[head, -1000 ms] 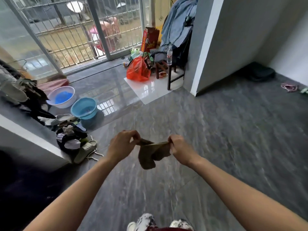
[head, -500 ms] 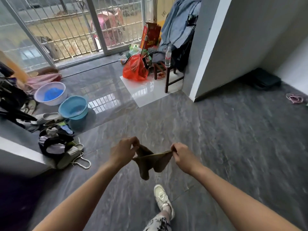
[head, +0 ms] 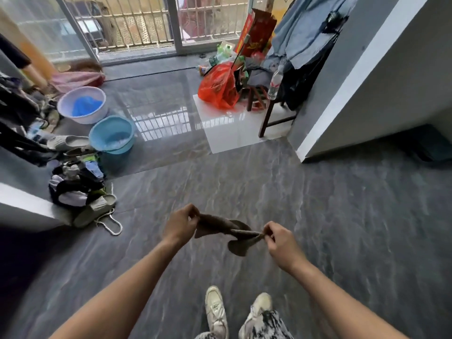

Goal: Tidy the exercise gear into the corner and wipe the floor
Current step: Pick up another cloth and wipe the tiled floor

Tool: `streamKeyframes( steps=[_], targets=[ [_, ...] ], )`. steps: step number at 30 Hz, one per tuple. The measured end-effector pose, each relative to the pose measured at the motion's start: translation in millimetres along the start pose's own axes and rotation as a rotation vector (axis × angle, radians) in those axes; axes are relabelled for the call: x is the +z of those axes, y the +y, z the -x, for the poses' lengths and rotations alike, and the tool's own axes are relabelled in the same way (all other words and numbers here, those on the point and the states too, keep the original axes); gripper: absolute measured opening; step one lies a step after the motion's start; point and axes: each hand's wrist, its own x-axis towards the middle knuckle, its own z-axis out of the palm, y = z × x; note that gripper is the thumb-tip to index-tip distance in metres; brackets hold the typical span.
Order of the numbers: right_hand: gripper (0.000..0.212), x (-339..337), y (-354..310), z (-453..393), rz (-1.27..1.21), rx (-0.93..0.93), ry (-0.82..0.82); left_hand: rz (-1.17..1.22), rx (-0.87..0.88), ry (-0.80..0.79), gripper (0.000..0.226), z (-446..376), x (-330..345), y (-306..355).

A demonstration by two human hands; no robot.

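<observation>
— Brown terry, that's the cloth (head: 226, 227): I have it strung between my two hands, above the grey floor (head: 342, 216). My left hand (head: 181, 222) pinches one corner shut between thumb and fingers, my right hand (head: 278, 241) pinches the other end, twisted thin.

— What worries you?

— The right pinch is slight, only fingertips on a rolled tip. If I pull the cloth wider to spread it, I judge that end could slip out and the cloth drop near my shoes (head: 216, 311), just below the hands.

— And around you?

— Left of my left hand a white hook (head: 113, 222) lies on the floor beside a pile of shoes and clothes (head: 78, 189); wiping that way could snag it. Farther ahead of that hand stands a blue basin (head: 111, 135); I can't tell whether it holds water.
</observation>
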Motion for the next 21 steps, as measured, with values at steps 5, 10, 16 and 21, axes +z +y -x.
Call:
streamKeyframes(
  steps=[5,10,16,21],
  targets=[
    [0.009,-19.0,11.9,-81.7,-0.024,-0.015,-0.047,0.045,-0.106,0.073,0.009,-44.8,-0.9,17.7],
    [0.013,-22.8,37.3,-169.1,-0.045,-0.036,-0.166,0.062,-0.273,0.101,0.017,-93.6,14.7,23.5],
    [0.014,-1.3,64.4,-260.8,-0.073,-0.028,-0.249,0.006,-0.422,0.178,0.008,-161.9,46.2,15.0],
    [0.014,34.3,82.5,-324.9,-0.108,-0.021,-0.291,0.036,-0.442,0.190,0.016,-215.4,76.3,-17.1]
  ],
)
